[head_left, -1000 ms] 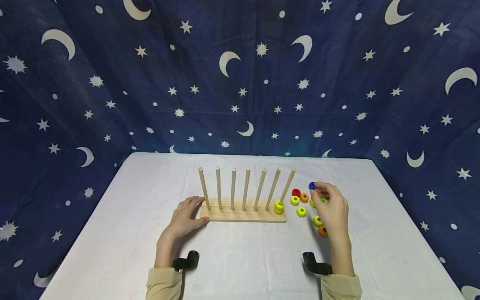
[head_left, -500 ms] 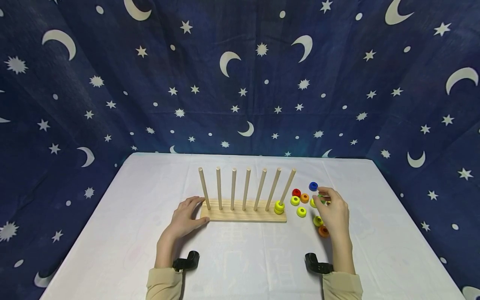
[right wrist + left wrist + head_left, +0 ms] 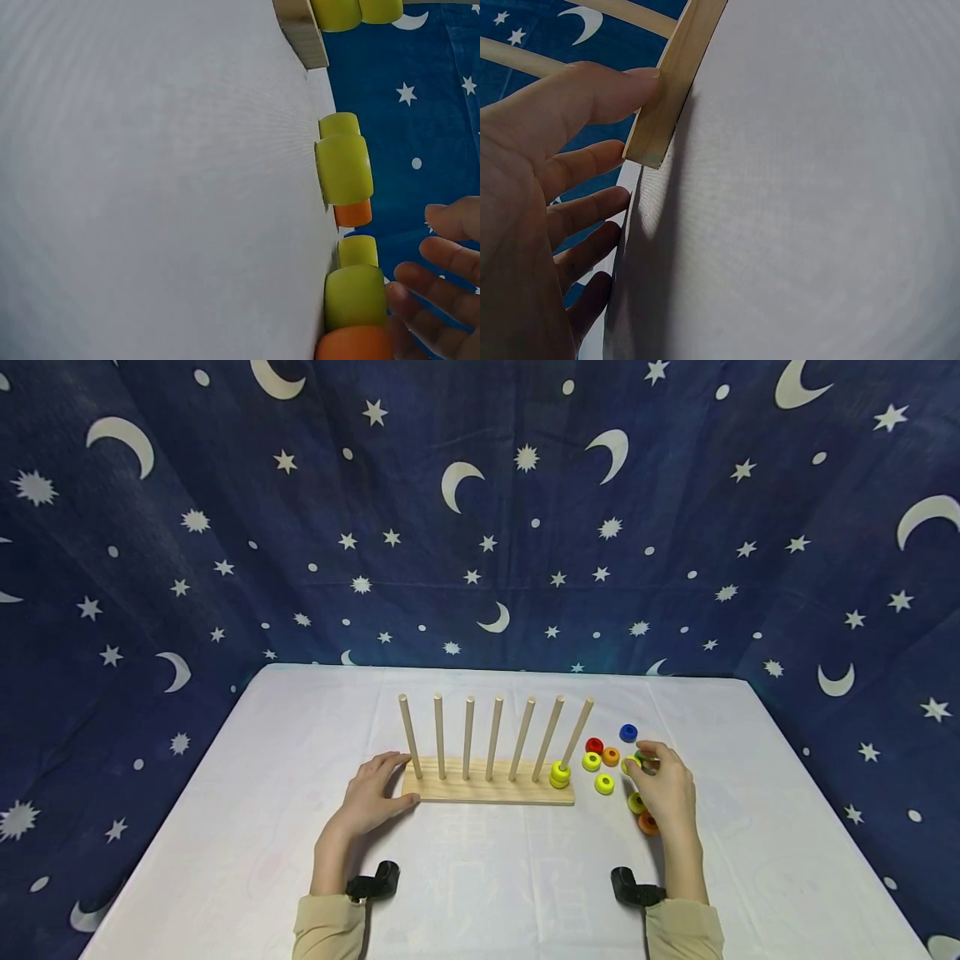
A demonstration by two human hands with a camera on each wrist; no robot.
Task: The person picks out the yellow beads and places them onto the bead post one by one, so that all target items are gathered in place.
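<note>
A wooden peg rack [image 3: 487, 789] with several upright pegs stands on the table. Two yellow rings [image 3: 559, 775] are stacked on its rightmost peg. My left hand [image 3: 369, 797] holds the rack's left end, its thumb [image 3: 630, 90] against the front edge and its index finger at the end. Above the loose rings right of the rack, my right hand [image 3: 666, 785] hovers with loosely bent fingers and no ring visible in them. Nearest it are a partly hidden green ring [image 3: 642, 755] and yellow rings [image 3: 636, 803]. A blue ring [image 3: 628, 733] lies just beyond its fingertips.
Between the rack and right hand lie a red ring [image 3: 594, 746], an orange ring [image 3: 611, 757] and a yellow ring [image 3: 604, 784]. Another orange ring [image 3: 648, 823] lies near the right wrist. A starry blue cloth [image 3: 480, 527] hangs behind the white table [image 3: 480, 893].
My right fingertips were at the blue ring, then drew back from it and now hover by the green and yellow rings. The left hand stays on the peg rack.
</note>
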